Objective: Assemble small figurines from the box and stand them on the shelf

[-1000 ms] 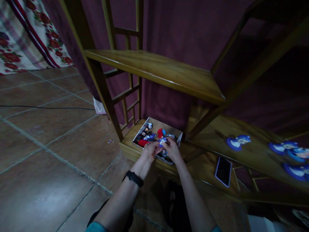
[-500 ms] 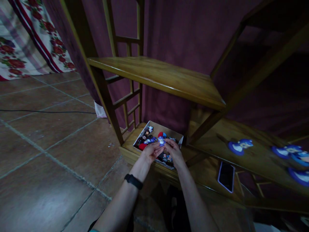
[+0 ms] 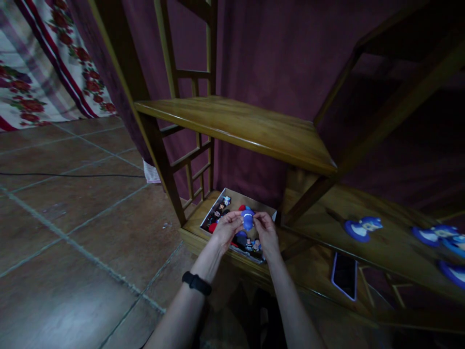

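Note:
Between the fingertips of both hands is a small blue-purple figurine (image 3: 247, 219), held above a shallow box. My left hand (image 3: 227, 230) pinches its left side, and my right hand (image 3: 266, 230) grips its right side. Beneath them, the open cardboard box (image 3: 259, 201) sits on the low wooden shelf, with several small figurines in black, red, white and blue lying inside. Part of the contents is hidden by my hands. A dark band is on my left wrist.
A wooden shelf board (image 3: 236, 121) juts out above the box. To the right, several blue-and-white figurines (image 3: 363, 228) stand on another shelf level. A phone (image 3: 344, 275) lies on the lower board. A cable (image 3: 72, 175) crosses the tiled floor at left.
The figurine has been turned in my fingers, from its white-and-blue front to its plain blue-purple side. My right hand has shifted slightly right. The whole view has moved a little.

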`<control>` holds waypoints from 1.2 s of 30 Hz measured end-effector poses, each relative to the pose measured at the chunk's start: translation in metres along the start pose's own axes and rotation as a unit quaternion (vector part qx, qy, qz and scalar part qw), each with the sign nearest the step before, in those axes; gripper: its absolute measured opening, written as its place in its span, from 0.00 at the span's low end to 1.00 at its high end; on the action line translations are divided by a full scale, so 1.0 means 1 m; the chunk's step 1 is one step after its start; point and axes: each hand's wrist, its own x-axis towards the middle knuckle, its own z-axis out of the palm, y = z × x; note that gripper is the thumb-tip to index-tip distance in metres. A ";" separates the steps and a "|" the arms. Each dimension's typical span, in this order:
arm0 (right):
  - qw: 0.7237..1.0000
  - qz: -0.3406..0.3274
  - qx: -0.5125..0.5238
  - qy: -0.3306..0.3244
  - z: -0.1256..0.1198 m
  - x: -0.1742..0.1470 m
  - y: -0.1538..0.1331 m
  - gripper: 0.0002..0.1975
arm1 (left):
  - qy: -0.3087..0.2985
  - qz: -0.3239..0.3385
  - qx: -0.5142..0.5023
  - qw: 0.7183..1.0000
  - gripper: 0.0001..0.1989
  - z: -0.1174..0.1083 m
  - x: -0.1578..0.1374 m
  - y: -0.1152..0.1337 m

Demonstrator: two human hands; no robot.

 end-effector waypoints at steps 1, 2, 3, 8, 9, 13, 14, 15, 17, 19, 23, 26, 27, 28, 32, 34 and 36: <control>1.000 -0.001 -0.001 0.007 0.000 0.001 0.001 0.07 | -0.004 0.004 0.011 1.000 0.14 0.000 0.000 0.000; 1.000 -0.002 0.001 0.014 0.000 0.002 0.001 0.07 | -0.010 0.006 0.022 1.000 0.14 0.000 0.000 0.001; 1.000 -0.001 0.005 0.019 0.001 0.003 0.001 0.07 | -0.016 0.006 0.033 0.999 0.14 0.000 -0.001 0.002; 0.999 0.023 0.042 0.010 0.002 0.003 -0.005 0.12 | -0.034 -0.015 0.074 0.997 0.14 -0.002 -0.004 0.008; 0.998 0.036 0.053 0.004 0.001 0.002 -0.006 0.13 | -0.033 -0.020 0.080 0.996 0.15 -0.002 -0.004 0.009; 0.988 0.111 0.105 -0.009 0.000 0.000 -0.004 0.16 | -0.037 -0.049 0.103 0.993 0.16 -0.002 -0.006 0.011; 0.984 0.131 0.117 -0.011 -0.001 0.000 -0.003 0.17 | -0.043 -0.055 0.107 0.992 0.16 -0.003 -0.006 0.012; 0.981 0.148 0.127 -0.012 -0.001 0.000 -0.001 0.17 | -0.051 -0.060 0.111 0.991 0.16 -0.003 -0.006 0.013; 0.975 0.171 0.138 -0.014 -0.002 0.000 0.000 0.17 | -0.069 -0.070 0.117 0.988 0.16 -0.005 -0.006 0.014; 0.976 0.172 0.136 -0.018 -0.002 0.001 -0.001 0.16 | -0.074 -0.079 0.122 0.987 0.16 -0.006 -0.006 0.017; 0.986 0.126 0.089 -0.059 -0.003 0.000 -0.008 0.14 | -0.064 -0.078 0.124 0.987 0.14 -0.010 -0.006 0.023; 0.992 0.091 0.047 -0.073 -0.005 0.000 -0.013 0.13 | -0.096 -0.063 0.142 0.983 0.14 -0.011 -0.007 0.028; 0.993 0.084 0.038 -0.074 -0.006 0.000 -0.015 0.13 | -0.105 -0.055 0.153 0.981 0.14 -0.011 -0.008 0.030; 0.994 0.078 0.032 -0.076 -0.007 0.000 -0.016 0.13 | -0.111 -0.045 0.165 0.979 0.14 -0.011 -0.008 0.031; 0.993 0.071 0.027 -0.087 -0.008 -0.001 -0.018 0.12 | -0.115 -0.006 0.216 0.970 0.13 -0.008 -0.009 0.034; 0.993 0.076 0.030 -0.087 -0.008 -0.002 -0.019 0.11 | -0.116 0.005 0.231 0.966 0.12 -0.008 -0.008 0.034; 0.991 0.090 0.045 -0.086 -0.007 -0.003 -0.018 0.11 | -0.118 0.008 0.233 0.965 0.13 -0.008 -0.007 0.033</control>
